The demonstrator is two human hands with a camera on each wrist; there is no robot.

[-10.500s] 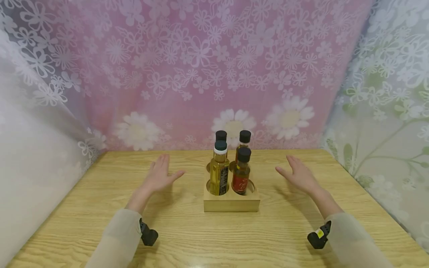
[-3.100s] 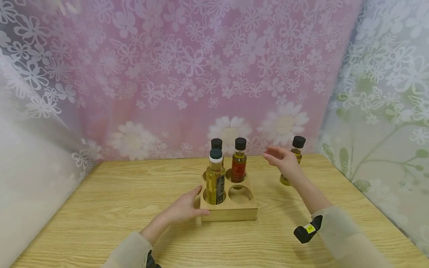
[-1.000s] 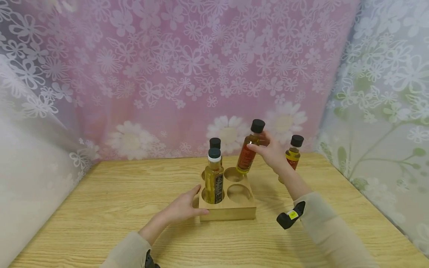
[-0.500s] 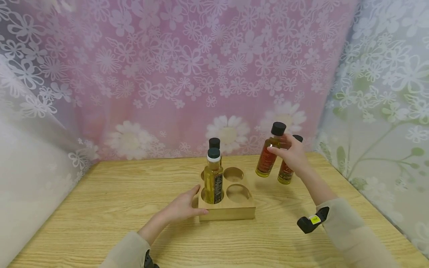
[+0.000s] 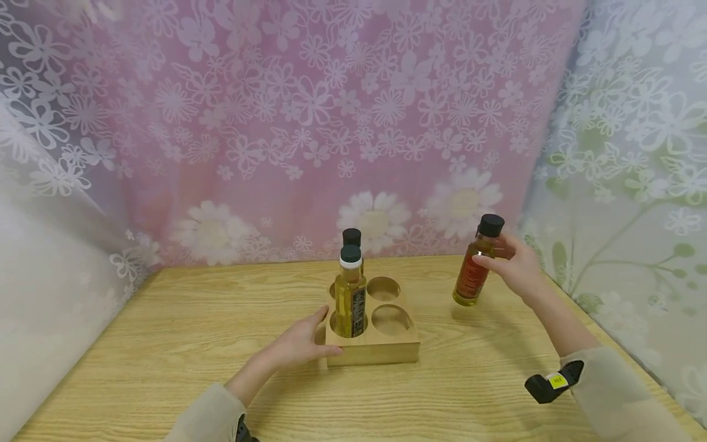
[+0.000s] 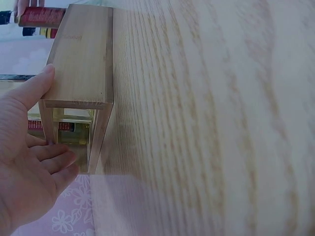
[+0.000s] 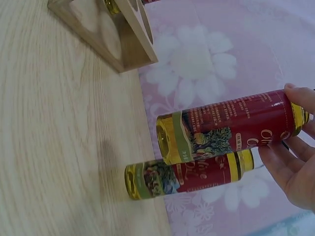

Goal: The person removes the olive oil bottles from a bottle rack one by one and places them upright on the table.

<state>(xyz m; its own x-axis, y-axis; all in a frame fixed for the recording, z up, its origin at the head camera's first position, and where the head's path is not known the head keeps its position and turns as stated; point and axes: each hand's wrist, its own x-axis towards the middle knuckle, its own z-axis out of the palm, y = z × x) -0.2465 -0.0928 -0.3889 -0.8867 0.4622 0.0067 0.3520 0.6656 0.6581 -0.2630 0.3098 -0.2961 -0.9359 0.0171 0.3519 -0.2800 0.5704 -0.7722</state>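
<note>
Soft, even light fills the head view, leaving faint, blurry-edged shadows on the pale yellow wood-grain table (image 5: 442,393) and a whitish glare high on the left of the pink curtain with white flowers (image 5: 287,110). Small glints mark the raised red-labelled glass bottle of yellow liquid (image 5: 472,273). Wide-angle stretching shows toward the edges. Both wrist views look cooler and hazier; the left is dimmer, its nearest wood grain blurred.
</note>
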